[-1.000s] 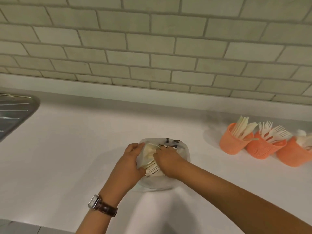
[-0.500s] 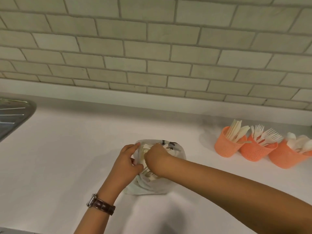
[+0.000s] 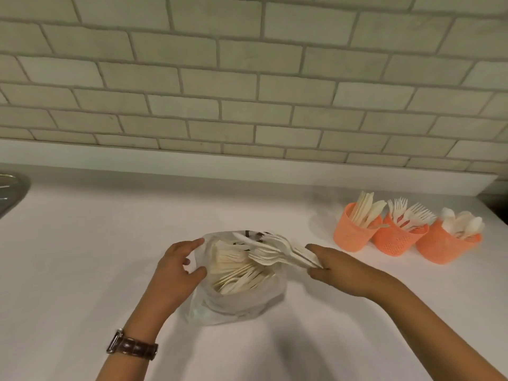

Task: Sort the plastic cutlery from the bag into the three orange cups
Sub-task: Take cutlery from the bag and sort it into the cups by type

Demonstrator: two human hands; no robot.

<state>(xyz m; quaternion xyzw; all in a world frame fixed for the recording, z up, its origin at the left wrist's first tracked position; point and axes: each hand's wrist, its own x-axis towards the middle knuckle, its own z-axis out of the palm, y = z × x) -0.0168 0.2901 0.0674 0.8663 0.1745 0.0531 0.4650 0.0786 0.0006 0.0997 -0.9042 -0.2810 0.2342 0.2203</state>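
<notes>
Open stretch of white countertop (image 3: 308, 303) runs between translucent plastic bag (image 3: 236, 303), centre, and three orange perforated plastic cups (image 3: 395, 240), right: free lane for a crossing hand. Cups stand touching in a row near back edge, mouths crowded with white knives, forks and spoons splaying upward. At bag's left rim, left hand (image 3: 176, 273) pinches plastic, closing that side; right hand (image 3: 338, 268), gripping bundle of white plastic cutlery (image 3: 280, 251), spans bag's right edge. Broad open counter left of bag, up to steel sink (image 3: 11, 193) at frame edge. Behind, grey brick-tile wall (image 3: 247, 92) closes rear.

A brown leather-strapped wristwatch (image 3: 132, 345) circles the left wrist; arms bare.
</notes>
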